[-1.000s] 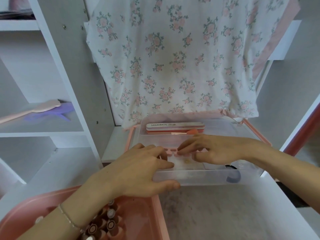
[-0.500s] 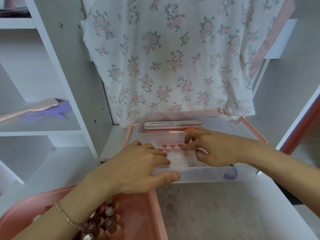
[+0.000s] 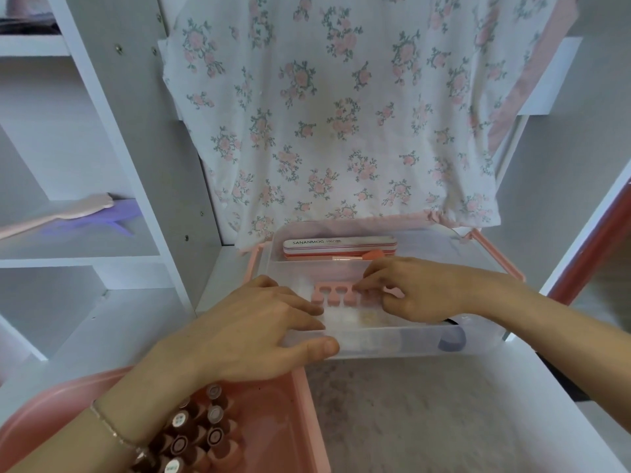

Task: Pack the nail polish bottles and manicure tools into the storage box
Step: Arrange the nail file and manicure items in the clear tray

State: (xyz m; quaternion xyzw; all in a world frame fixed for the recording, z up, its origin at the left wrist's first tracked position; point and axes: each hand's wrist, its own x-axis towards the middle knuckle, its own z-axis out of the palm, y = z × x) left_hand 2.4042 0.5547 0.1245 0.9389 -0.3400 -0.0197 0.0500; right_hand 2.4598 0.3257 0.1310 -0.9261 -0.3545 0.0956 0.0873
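White desk surface (image 3: 426, 414) carried clear storage tray (image 3: 392, 343) directly under both hands (image 3: 259, 332). Pink box (image 3: 283, 431) with nail polish bottles (image 3: 201, 428) sat below left wrist. Side shelf (image 3: 78, 247), well left of hands, carried pink brush (image 3: 61, 215) on purple item (image 3: 102, 221).

The right hand (image 3: 415, 290) covers the right end of the pink toe separator (image 3: 341, 295), the left hand (image 3: 252, 332) hides the clear tray's (image 3: 392, 343) near-left corner, and below the left wrist the nail polish bottles (image 3: 201, 428) run off the bottom edge.
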